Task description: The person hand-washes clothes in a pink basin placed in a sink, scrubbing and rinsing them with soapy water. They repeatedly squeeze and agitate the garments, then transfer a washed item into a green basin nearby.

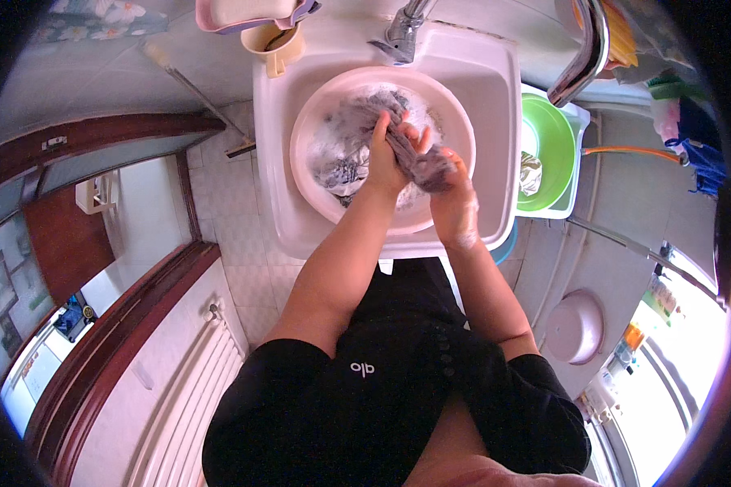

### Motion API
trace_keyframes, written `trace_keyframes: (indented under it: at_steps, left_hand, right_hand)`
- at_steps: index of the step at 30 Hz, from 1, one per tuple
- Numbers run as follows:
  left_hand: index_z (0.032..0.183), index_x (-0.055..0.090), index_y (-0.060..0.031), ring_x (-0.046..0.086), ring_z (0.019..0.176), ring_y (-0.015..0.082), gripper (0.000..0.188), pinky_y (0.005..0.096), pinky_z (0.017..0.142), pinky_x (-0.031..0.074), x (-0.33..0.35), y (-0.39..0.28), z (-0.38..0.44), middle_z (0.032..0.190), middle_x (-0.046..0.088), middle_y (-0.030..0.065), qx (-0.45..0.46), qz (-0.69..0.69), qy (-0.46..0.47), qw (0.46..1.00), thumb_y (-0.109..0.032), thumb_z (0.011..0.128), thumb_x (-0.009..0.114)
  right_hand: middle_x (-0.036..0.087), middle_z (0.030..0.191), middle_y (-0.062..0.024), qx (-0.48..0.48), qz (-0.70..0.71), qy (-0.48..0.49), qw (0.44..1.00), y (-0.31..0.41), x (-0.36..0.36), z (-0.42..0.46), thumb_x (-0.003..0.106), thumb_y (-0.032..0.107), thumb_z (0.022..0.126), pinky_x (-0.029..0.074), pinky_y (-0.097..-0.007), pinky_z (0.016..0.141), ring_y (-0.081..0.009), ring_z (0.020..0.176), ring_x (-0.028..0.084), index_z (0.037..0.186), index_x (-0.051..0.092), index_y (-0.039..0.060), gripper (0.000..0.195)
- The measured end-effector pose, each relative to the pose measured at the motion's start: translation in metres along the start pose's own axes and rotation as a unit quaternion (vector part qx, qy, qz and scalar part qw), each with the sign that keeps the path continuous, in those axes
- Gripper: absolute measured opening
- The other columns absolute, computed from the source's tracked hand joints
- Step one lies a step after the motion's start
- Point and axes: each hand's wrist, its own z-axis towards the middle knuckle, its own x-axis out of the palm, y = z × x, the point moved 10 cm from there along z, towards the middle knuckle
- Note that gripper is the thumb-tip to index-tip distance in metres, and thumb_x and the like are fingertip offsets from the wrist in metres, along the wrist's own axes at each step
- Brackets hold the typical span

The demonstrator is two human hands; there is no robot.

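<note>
Wet grey cloth (405,155) is stretched between my two hands above a round pink basin (301,176). My left hand (390,152) grips it near its middle, fingers curled around it. Lower right, my right hand (455,195) holds the bunched end, with suds on the wrist. Soapy water, foam and more wet fabric (344,170), dark and light, fill the basin. The basin sits inside a white rectangular sink (490,146) under a metal faucet (402,36). What lies beneath the foam is hidden.
A yellow mug (274,49) stands on the sink's back left corner, by a pink tray (219,21). Right of the sink is a green basin (557,152) with light fabric inside. A long-handled squeegee (219,115) leans at the left. Another pink basin (575,327) is at the lower right wall.
</note>
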Motion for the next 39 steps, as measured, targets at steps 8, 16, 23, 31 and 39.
trace_keyframes:
  at_steps: [8, 16, 23, 31, 39]
  left_hand:
    - [0.119, 0.045, -0.0093, 0.047, 0.106, 0.0165, 0.033, 0.0335, 0.093, 0.039, 0.005, 0.0, -0.001, 0.112, 0.049, 0.0063, 0.069, 0.331, -0.007, 0.941, -0.027, 0.09, 0.041]
    - [0.124, 0.041, -0.0075, 0.041, 0.114, 0.0162, 0.038, 0.033, 0.101, 0.028, 0.014, 0.02, -0.032, 0.124, 0.045, 0.0054, 0.036, 0.296, -0.16, 0.941, -0.028, 0.093, 0.037]
    - [0.107, 0.054, -0.0036, 0.05, 0.098, 0.016, 0.028, 0.0263, 0.088, 0.038, -0.021, 0.01, -0.033, 0.104, 0.055, 0.0053, 0.02, 0.308, -0.202, 0.929, -0.024, 0.088, 0.05]
    - [0.121, 0.047, -0.0069, 0.045, 0.108, 0.0155, 0.039, 0.031, 0.094, 0.034, -0.006, -0.011, -0.019, 0.116, 0.05, 0.0052, 0.061, 0.35, -0.152, 0.923, -0.029, 0.088, 0.05]
    - [0.119, 0.047, -0.0064, 0.045, 0.108, 0.0147, 0.036, 0.0303, 0.092, 0.035, -0.004, 0.0, -0.021, 0.119, 0.048, 0.004, 0.004, 0.321, -0.135, 0.937, -0.028, 0.091, 0.045]
  right_hand:
    - [0.042, 0.124, -0.0162, -0.335, -0.543, -0.001, 0.77, 0.022, 0.056, 0.002, 0.052, 0.018, 0.086, 0.032, -0.0348, 0.097, -0.0267, 0.112, 0.043, 0.126, 0.042, 0.0045, 0.044]
    - [0.045, 0.125, -0.0209, -0.133, -0.292, -0.053, 0.946, 0.001, -0.007, 0.061, 0.04, 0.012, 0.089, 0.025, -0.0366, 0.103, -0.0292, 0.123, 0.035, 0.122, 0.046, 0.0025, 0.034]
    - [0.045, 0.125, -0.0203, -0.064, -0.365, -0.051, 0.928, -0.01, 0.01, 0.056, 0.05, 0.016, 0.088, 0.027, -0.0346, 0.101, -0.0274, 0.121, 0.038, 0.126, 0.04, -0.0005, 0.043]
    - [0.038, 0.133, -0.0147, -0.327, -0.547, 0.036, 0.77, -0.003, 0.052, 0.0, 0.04, 0.024, 0.091, 0.026, -0.0302, 0.102, -0.0225, 0.124, 0.035, 0.134, 0.03, 0.0022, 0.049]
    - [0.026, 0.139, -0.0183, -0.182, -0.333, 0.082, 0.921, -0.007, 0.032, 0.027, 0.034, 0.027, 0.093, 0.014, -0.033, 0.106, -0.0247, 0.132, 0.018, 0.133, 0.025, -0.0043, 0.052]
